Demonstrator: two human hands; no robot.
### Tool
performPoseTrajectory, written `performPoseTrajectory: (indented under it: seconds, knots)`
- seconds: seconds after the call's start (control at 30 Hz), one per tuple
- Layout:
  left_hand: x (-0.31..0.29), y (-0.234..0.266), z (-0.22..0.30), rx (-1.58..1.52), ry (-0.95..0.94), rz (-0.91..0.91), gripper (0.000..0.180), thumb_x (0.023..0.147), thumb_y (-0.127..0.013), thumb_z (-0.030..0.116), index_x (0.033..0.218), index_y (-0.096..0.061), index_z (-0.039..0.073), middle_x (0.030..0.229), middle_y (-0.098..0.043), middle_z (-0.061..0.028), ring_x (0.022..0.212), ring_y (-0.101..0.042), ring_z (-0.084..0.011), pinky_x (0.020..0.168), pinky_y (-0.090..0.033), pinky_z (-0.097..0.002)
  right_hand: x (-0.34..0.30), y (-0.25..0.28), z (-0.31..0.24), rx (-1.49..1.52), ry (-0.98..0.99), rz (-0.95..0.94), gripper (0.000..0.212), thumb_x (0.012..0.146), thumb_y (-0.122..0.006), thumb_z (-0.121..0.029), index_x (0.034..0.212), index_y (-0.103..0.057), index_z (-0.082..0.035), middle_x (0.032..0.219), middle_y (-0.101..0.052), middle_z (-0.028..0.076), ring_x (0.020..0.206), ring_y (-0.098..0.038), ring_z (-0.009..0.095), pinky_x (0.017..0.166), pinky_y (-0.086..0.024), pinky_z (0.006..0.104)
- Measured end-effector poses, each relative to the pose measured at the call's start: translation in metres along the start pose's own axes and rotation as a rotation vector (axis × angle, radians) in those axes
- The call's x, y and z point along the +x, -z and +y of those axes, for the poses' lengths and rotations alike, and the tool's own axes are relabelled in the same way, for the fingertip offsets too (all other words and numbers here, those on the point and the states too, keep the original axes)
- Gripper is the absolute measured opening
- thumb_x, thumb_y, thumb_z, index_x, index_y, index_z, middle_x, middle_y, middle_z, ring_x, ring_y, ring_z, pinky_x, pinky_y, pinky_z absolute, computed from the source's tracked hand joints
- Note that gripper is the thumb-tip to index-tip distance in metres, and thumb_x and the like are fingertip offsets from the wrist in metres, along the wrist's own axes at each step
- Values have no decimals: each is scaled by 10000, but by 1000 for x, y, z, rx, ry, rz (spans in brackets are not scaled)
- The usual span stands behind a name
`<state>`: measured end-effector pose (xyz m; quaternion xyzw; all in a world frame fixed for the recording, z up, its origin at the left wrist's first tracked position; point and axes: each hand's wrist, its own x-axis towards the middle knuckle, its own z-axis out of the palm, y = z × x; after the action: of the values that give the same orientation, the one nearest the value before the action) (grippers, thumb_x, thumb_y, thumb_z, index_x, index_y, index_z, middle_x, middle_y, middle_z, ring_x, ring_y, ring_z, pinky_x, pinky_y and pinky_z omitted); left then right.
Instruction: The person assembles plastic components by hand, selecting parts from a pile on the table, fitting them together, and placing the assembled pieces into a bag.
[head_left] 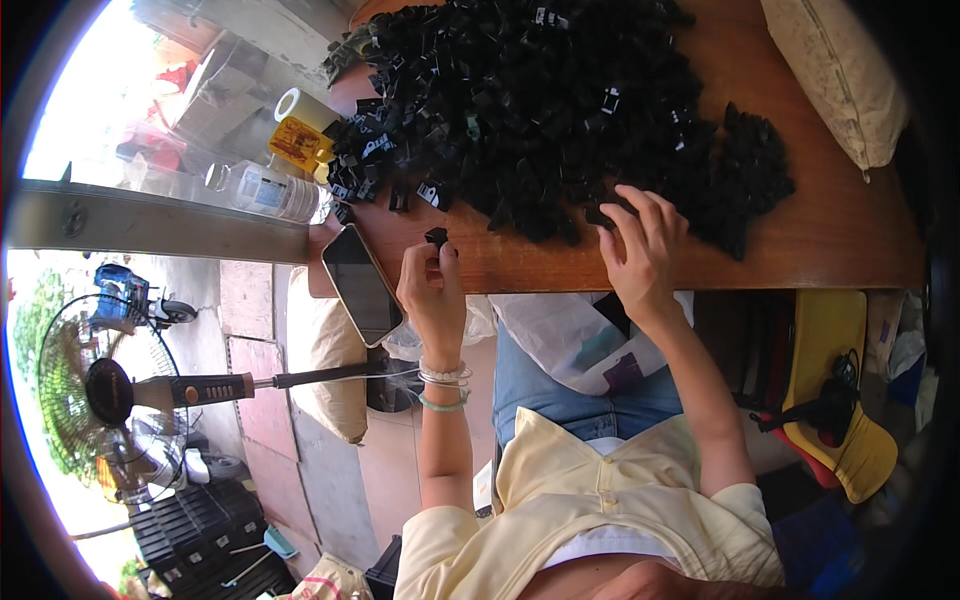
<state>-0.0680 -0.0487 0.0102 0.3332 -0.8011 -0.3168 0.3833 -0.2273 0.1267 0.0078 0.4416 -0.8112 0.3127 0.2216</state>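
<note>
A big heap of small black plastic parts (540, 110) covers the far side of the wooden table. My left hand (432, 290) is closed near the table's front edge, with one small black plastic part (437, 237) pinched at its fingertips. The part's exact kind is too small to make out. To the right, my right hand (648, 245) reaches to the near edge of the heap, its fingers apart and slightly bent. Dark parts lie right at its fingertips, and I see none clearly gripped.
A phone (360, 285) lies at the table's left corner, near a plastic bottle (268, 192) and a yellow tape roll (300, 143). A standing fan (190, 390) is at left. A full sack (840, 80) rests at far right. A white plastic bag (580, 340) covers my lap.
</note>
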Motion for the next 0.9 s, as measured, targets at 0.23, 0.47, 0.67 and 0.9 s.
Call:
performPoseTrajectory:
  seconds: [0.23,0.47,0.67,0.9]
  knots:
    - [-40,-34,60,-298,-21,-573,301,802,-682,-8,1077,-565,-44,897,-666,-115,749,-666,-140,631,-537,-249,-26,24,-3,512,-148,0,331,736,-718,-4,1049,-635,-74,810,-542,46,723,-523,218,603,-407,313]
    - [-31,-78,68,-302,20,-551,325,820,-664,10,1128,-574,-43,918,-659,-148,641,-641,-112,551,-503,-230,-28,6,9,230,-8,-89,322,789,-565,83,1099,-589,-2,958,-591,100,876,-560,283,759,-451,378]
    - [-41,-59,48,-588,324,-545,320,833,-631,-37,1138,-538,-59,1001,-636,-131,757,-644,-145,609,-543,-242,-24,40,37,413,-118,5,396,757,-481,160,1087,-606,-19,1064,-607,101,954,-563,275,827,-446,367]
    - [-44,-49,55,-520,362,-643,328,815,-652,-39,1131,-564,-36,894,-656,-74,654,-600,-85,546,-502,-212,-29,31,36,96,75,-186,334,748,-589,62,1061,-634,-46,1090,-584,58,993,-536,229,814,-425,364]
